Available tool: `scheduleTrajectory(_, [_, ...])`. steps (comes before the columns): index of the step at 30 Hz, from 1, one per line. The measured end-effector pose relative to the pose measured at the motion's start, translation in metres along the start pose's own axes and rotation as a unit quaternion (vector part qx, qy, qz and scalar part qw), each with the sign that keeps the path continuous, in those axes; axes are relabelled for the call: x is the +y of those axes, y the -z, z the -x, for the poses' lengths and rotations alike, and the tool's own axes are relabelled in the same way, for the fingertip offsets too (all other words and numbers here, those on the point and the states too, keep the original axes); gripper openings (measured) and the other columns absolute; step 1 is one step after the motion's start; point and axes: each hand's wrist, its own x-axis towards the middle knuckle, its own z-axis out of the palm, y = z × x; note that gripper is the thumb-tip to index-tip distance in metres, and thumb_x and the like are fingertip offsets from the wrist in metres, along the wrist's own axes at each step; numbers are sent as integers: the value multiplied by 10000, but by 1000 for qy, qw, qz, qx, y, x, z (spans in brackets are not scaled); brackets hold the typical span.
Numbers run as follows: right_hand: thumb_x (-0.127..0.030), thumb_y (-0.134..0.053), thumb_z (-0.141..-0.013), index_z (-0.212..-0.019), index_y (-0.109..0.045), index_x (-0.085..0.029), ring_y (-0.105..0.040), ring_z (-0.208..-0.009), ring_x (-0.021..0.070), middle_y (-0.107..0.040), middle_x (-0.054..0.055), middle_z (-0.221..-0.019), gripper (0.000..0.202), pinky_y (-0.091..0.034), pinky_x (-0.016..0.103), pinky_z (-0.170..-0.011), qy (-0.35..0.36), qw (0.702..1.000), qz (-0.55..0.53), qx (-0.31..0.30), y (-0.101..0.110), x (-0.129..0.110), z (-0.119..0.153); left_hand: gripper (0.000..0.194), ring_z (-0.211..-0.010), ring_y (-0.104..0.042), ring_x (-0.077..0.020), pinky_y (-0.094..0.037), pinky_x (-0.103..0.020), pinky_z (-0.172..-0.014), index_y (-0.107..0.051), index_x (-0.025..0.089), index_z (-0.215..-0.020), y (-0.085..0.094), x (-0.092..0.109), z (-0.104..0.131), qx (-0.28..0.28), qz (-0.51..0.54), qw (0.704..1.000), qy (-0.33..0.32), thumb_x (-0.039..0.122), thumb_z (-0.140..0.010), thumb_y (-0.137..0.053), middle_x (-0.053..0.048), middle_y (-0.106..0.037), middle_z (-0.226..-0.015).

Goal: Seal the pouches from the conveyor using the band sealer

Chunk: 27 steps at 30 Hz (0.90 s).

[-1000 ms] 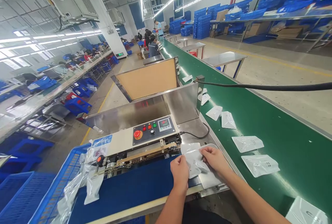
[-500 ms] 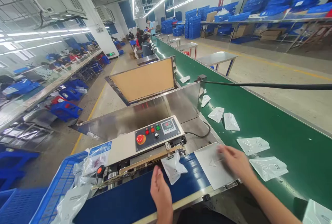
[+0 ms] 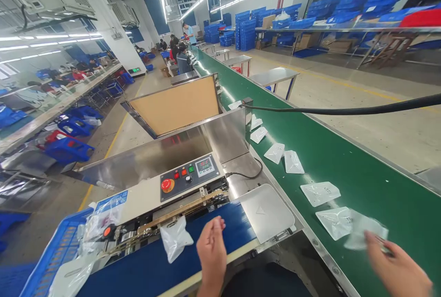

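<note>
My left hand (image 3: 212, 251) is held over the blue belt (image 3: 138, 265) of a sealing machine, fingers curled together with nothing seen in them. Left of it a white pouch (image 3: 175, 238) lies on that belt, its upper edge in the machine's sealing track. Out to the right, my right hand (image 3: 396, 262) pinches a blurred white pouch (image 3: 365, 232) over the green conveyor (image 3: 358, 182). This pouch partly overlaps another white pouch (image 3: 333, 222) lying on the conveyor. Between the hands sits a bare metal plate (image 3: 268, 212).
Several more pouches (image 3: 320, 193) lie along the conveyor. The control panel (image 3: 188, 177) has a red stop button. A blue basket (image 3: 51, 251) with pouches stands at the machine's left end. A black cable (image 3: 344, 109) crosses above the conveyor. People (image 3: 182, 60) sit farther back.
My right hand has moved from the metal plate to the conveyor and taken hold of a pouch. The pouch in the sealer has travelled left. My left hand's fingers have curled. The view has turned right.
</note>
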Motion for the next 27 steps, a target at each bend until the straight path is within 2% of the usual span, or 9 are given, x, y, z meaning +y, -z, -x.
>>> scheduleTrajectory(2, [-755, -553, -784, -722, -667, -303, -578, -530, 273, -651, 89, -592, 470, -454, 424, -548, -2, 994, -90, -56, -8, -42, 23, 497, -968, -817, -308, -674, -437, -924, -867, 192, -1027, -37, 11, 12, -132, -30, 989, -54, 649, -958, -683, -152, -859, -1044])
scheduleTrajectory(4, [-826, -569, -809, -703, -635, -276, -553, -574, 235, -597, 37, -570, 564, -462, 367, -574, 100, 972, -173, -120, -20, -90, 50, 437, -1082, -798, -304, -650, -424, -995, -858, 209, -1142, -68, 21, 24, -239, -42, 965, -102, 575, -994, -670, -150, -846, -1184])
scheduleTrajectory(6, [-841, -623, -822, -733, -660, -252, -549, -613, 209, -594, 19, -595, 597, -467, 327, -589, 188, 929, -243, -205, -30, -132, 75, 461, -1143, -778, -301, -646, -406, -998, -815, 204, -1270, -89, 29, 31, -283, -23, 952, -116, 550, -999, -677, -156, -816, -1286])
scheduleTrajectory(9, [-820, -630, -879, -910, -733, -219, -539, -613, 188, -596, 4, -619, 611, -465, 300, -584, 235, 858, -321, -325, -39, -166, 99, 467, -1089, -776, -281, -637, -375, -948, -796, 188, -1269, -98, 37, 31, -237, 4, 967, -96, 553, -1043, -613, -151, -819, -1231])
scheduleTrajectory(12, [-824, -556, -930, -1086, -745, -194, -503, -550, 175, -561, -17, -581, 676, -430, 294, -547, 203, 810, -363, -414, -44, -171, 105, 443, -1018, -759, -256, -585, -342, -937, -826, 212, -1115, -90, 41, 27, -181, -12, 978, -106, 531, -1092, -520, -115, -827, -1104])
scheduleTrajectory(16, [-779, -661, -864, -855, -744, -195, -446, -544, 155, -546, -10, -583, 589, -368, 290, -526, 200, 836, -317, -400, -59, -167, 95, 462, -814, -685, -218, -502, -286, -768, -790, 213, -836, -84, 29, 22, -158, -55, 980, -111, 497, -1081, -520, -66, -774, -859])
scheduleTrajectory(21, [-686, -662, -793, -623, -611, -216, -471, -598, 164, -563, 4, -600, 503, -377, 294, -563, 159, 888, -257, -347, -96, -180, 74, 491, -573, -458, -156, -329, -270, -570, -672, 192, -558, -95, -10, 0, -36, 5, 996, 85, 575, -861, -720, 8, -536, -538])
scheduleTrajectory(24, [-673, -629, -761, -606, -556, -232, -453, -578, 156, -525, -10, -577, 472, -358, 292, -548, 146, 881, -256, -370, -123, -200, 75, 504, -539, -396, -131, -295, -267, -533, -684, 176, -561, -93, -25, -16, 15, 53, 989, 139, 626, -772, -769, 29, -481, -513])
scheduleTrajectory(27, [-664, -649, -741, -594, -567, -229, -482, -572, 153, -550, -3, -570, 467, -370, 282, -540, 155, 867, -251, -403, -149, -223, 92, 545, -513, -379, -116, -290, -263, -509, -716, 158, -606, -77, -30, -30, 50, 74, 984, 155, 686, -716, -796, 47, -454, -500])
